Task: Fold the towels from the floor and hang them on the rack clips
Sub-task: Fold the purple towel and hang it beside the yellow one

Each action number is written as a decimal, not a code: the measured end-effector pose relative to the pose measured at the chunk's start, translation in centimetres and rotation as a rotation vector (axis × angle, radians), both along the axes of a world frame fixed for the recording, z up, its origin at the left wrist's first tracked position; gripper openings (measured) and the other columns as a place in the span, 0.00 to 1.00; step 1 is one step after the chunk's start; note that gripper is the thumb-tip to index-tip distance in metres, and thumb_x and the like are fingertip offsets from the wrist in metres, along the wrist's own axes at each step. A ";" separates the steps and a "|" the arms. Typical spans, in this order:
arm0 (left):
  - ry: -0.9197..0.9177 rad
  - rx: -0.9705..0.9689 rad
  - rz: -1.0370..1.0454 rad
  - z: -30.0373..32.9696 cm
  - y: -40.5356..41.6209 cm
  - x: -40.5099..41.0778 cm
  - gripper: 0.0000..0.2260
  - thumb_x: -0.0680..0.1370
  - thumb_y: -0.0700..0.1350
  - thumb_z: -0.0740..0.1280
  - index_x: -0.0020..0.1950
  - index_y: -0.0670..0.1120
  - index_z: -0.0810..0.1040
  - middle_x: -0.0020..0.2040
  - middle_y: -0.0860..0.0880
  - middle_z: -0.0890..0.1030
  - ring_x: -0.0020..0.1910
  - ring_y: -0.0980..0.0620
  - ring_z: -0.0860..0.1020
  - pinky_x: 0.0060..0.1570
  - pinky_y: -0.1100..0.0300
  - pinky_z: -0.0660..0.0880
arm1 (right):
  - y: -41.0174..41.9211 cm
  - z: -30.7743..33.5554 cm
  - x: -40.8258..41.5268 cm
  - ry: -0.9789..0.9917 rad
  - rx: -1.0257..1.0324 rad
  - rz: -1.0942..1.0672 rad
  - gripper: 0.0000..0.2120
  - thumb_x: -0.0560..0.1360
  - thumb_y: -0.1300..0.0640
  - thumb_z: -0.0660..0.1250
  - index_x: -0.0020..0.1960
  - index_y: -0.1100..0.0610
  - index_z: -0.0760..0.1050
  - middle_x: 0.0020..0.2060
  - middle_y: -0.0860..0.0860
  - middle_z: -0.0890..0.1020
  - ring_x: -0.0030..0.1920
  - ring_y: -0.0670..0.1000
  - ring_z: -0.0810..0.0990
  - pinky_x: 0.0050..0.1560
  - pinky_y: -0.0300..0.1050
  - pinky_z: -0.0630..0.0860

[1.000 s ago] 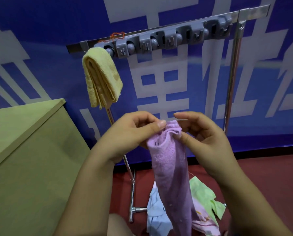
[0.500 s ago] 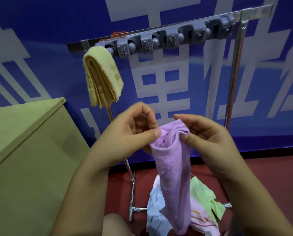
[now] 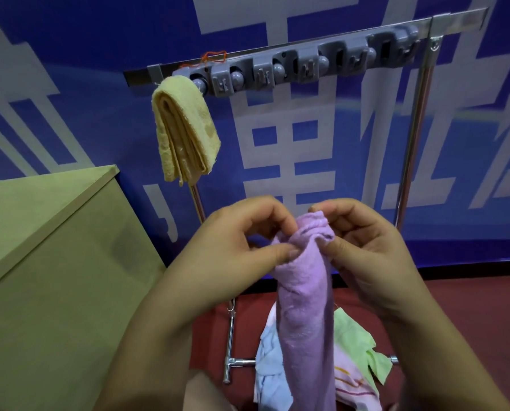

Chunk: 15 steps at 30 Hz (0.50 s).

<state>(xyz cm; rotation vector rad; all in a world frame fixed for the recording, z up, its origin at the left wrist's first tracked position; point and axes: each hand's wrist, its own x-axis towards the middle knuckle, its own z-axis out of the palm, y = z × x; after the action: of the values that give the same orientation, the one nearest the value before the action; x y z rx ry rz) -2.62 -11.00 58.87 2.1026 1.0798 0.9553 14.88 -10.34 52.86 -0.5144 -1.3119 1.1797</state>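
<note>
A: Head view: both hands pinch the bunched top of the purple towel, left hand and right hand on either side

B: It hangs straight down, and the free rack clips sit above, slightly nearer the right hand

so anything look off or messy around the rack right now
Mostly the heap on the floor: a light blue towel, a green towel and a pink striped towel lie crumpled at the rack's foot. An orange string is tangled on the rack bar. The yellow towel hangs folded.
</note>
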 end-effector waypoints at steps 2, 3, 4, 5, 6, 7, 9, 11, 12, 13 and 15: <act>-0.119 -0.067 -0.068 0.3 -0.2 -0.1 0.06 0.67 0.37 0.75 0.40 0.45 0.81 0.39 0.51 0.83 0.41 0.57 0.82 0.44 0.65 0.78 | 0.0 0.1 0.2 0.017 -0.012 0.058 0.15 0.61 0.47 0.77 0.47 0.47 0.82 0.45 0.49 0.85 0.49 0.50 0.84 0.47 0.39 0.79; -0.186 -0.097 -0.101 0.4 -0.2 -0.1 0.05 0.67 0.38 0.75 0.39 0.44 0.81 0.38 0.51 0.84 0.40 0.57 0.82 0.44 0.65 0.78 | 0.0 0.2 0.2 0.027 -0.008 0.074 0.14 0.62 0.48 0.77 0.47 0.46 0.82 0.45 0.49 0.85 0.48 0.49 0.84 0.47 0.39 0.79; -0.246 -0.116 -0.124 0.3 -0.2 -0.2 0.04 0.66 0.38 0.75 0.38 0.44 0.81 0.37 0.51 0.83 0.40 0.57 0.82 0.43 0.66 0.77 | -0.1 0.3 0.2 0.033 0.004 0.077 0.14 0.62 0.50 0.76 0.48 0.45 0.82 0.45 0.48 0.85 0.48 0.48 0.84 0.47 0.38 0.79; -0.299 -0.128 -0.139 0.1 -0.1 -0.2 0.04 0.66 0.37 0.74 0.37 0.44 0.82 0.36 0.51 0.83 0.39 0.57 0.82 0.42 0.67 0.77 | -0.2 0.5 0.2 0.028 0.022 0.065 0.14 0.63 0.52 0.74 0.49 0.43 0.82 0.44 0.47 0.85 0.48 0.47 0.83 0.47 0.38 0.78; -0.346 -0.135 -0.148 -0.1 -0.1 -0.3 0.05 0.66 0.36 0.72 0.37 0.45 0.82 0.35 0.52 0.83 0.38 0.58 0.82 0.41 0.68 0.76 | -0.4 0.7 0.2 0.009 0.043 0.040 0.15 0.64 0.54 0.72 0.49 0.41 0.82 0.44 0.45 0.85 0.48 0.46 0.83 0.47 0.38 0.78; -0.388 -0.138 -0.155 -0.2 0.0 -0.3 0.07 0.66 0.35 0.71 0.37 0.46 0.82 0.35 0.52 0.83 0.37 0.58 0.81 0.40 0.68 0.76 | -0.6 1.0 0.1 -0.015 0.069 0.007 0.15 0.64 0.56 0.70 0.48 0.40 0.82 0.43 0.44 0.85 0.47 0.44 0.83 0.47 0.36 0.78; -0.467 -0.155 -0.192 -0.2 0.1 -0.2 0.11 0.65 0.32 0.74 0.37 0.49 0.82 0.35 0.52 0.82 0.36 0.58 0.80 0.38 0.68 0.75 | -0.8 1.5 0.0 -0.055 0.129 -0.047 0.14 0.65 0.58 0.68 0.44 0.40 0.83 0.41 0.41 0.85 0.46 0.42 0.83 0.45 0.34 0.77; -0.539 -0.185 -0.223 -0.2 0.1 -0.2 0.12 0.62 0.33 0.75 0.37 0.50 0.82 0.35 0.53 0.81 0.35 0.58 0.79 0.37 0.68 0.75 | -0.9 1.8 0.0 -0.079 0.174 -0.066 0.11 0.65 0.57 0.68 0.41 0.41 0.83 0.41 0.41 0.84 0.45 0.41 0.82 0.46 0.34 0.77; -0.576 -0.212 -0.232 -0.2 0.2 -0.2 0.11 0.61 0.36 0.75 0.36 0.50 0.82 0.34 0.53 0.81 0.35 0.59 0.79 0.36 0.68 0.75 | -0.9 1.8 0.0 -0.083 0.185 -0.061 0.10 0.66 0.56 0.69 0.41 0.42 0.83 0.41 0.41 0.84 0.45 0.42 0.82 0.47 0.35 0.77; -0.610 -0.244 -0.252 -0.1 0.3 -0.2 0.08 0.61 0.39 0.74 0.36 0.50 0.82 0.34 0.53 0.80 0.34 0.59 0.78 0.36 0.68 0.75 | -0.8 1.9 0.0 -0.079 0.188 -0.048 0.08 0.66 0.56 0.69 0.41 0.43 0.83 0.41 0.42 0.84 0.45 0.43 0.82 0.47 0.35 0.77; -0.652 -0.295 -0.287 -0.2 0.5 -0.2 0.06 0.61 0.42 0.74 0.36 0.50 0.82 0.34 0.53 0.80 0.34 0.59 0.78 0.36 0.68 0.74 | -0.7 2.0 0.1 -0.066 0.182 -0.022 0.07 0.67 0.56 0.70 0.42 0.44 0.82 0.42 0.43 0.84 0.46 0.43 0.82 0.48 0.36 0.77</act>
<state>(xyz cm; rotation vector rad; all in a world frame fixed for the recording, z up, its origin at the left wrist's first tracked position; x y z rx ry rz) -2.81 -10.49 58.72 1.4869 0.5270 1.1387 15.02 -11.02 54.81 -0.4373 -1.4512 1.0210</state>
